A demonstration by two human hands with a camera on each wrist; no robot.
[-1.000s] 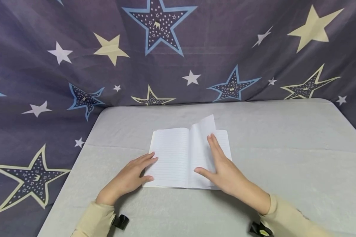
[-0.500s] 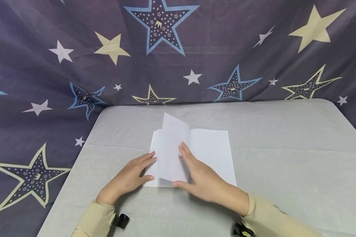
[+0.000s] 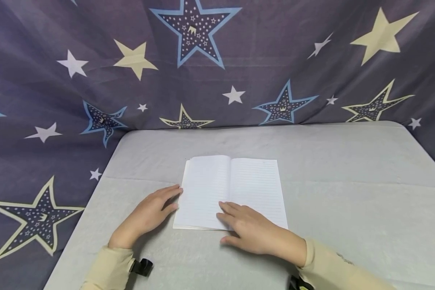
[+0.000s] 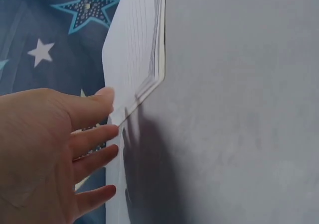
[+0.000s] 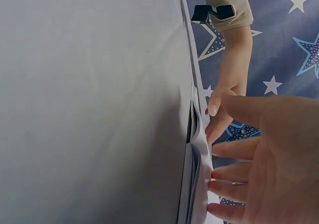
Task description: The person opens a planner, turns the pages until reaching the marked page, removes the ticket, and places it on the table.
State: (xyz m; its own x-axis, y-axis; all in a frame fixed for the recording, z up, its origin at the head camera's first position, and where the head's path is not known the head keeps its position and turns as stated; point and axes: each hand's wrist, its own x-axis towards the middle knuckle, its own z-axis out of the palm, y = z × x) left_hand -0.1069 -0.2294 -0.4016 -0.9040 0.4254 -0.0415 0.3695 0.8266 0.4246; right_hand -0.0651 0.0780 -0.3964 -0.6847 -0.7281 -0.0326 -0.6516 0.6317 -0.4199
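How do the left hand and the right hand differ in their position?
The left hand is at the left edge of the open notebook; the right hand is over its lower middle. The left hand points rightward; the right hand points leftward. Both come out of beige sleeves.

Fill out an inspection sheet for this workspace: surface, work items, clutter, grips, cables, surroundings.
Surface: pale grey tabletop, with faint creases.
Work items: one lined notebook, lying open, no writing made out on the visible pages.
Clutter: nothing seen.
Grips: left grip, a bare hand, fingertips at the notebook's left edge; right grip, also bare, fingertips at the lower left page near the fold. Neither is curled round anything; how firmly they touch cannot be told.
Cables: nothing seen.
Surroundings: dark star-patterned backdrop; beige sleeves with black wrist devices.
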